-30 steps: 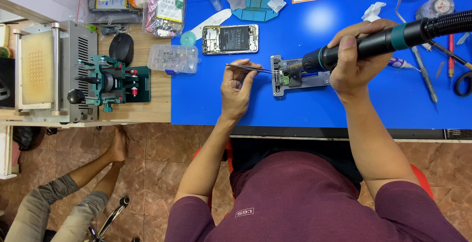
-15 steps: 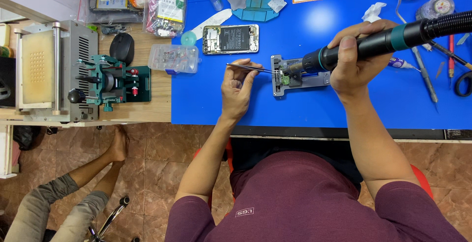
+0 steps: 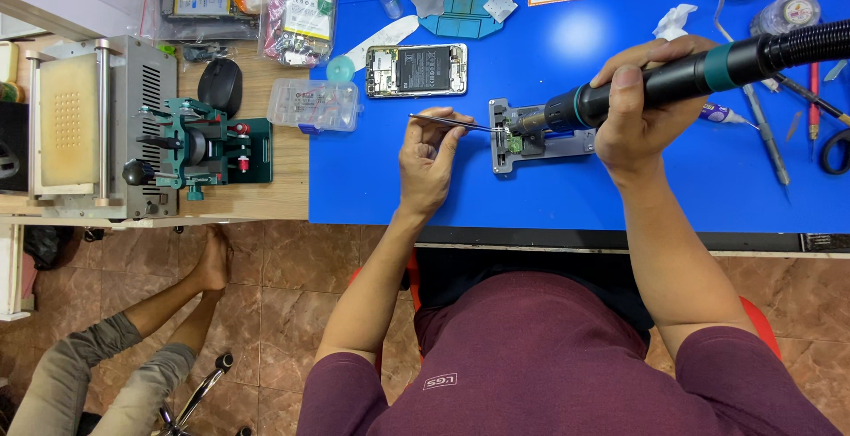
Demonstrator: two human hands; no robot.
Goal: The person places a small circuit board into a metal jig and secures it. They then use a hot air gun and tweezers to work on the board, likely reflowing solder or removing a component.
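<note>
Left hand pinches tweezers; right hand wraps its fingers around the hot-air nozzle. Both tips meet the small green board clamped in the grey holder on the blue mat. Risk: lingering heat scorches the board, a tweezer slip knocks parts.

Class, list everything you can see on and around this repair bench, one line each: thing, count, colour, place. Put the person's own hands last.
work mat: 1, blue, covers the bench
board holder: 1, grey, mat centre, small green board clamped in it
opened phone: 1, silver frame, mat upper left
parts box: 1, clear, at the mat's left edge
computer mouse: 1, black, wooden table
clamp fixture: 1, green, wooden table
machine: 1, grey, far left
hot-air handle: 1, black with teal band, over the holder
tweezers: 1, metal, tip at the board
left hand: holds the tweezers
right hand: grips the hot-air handle
</note>
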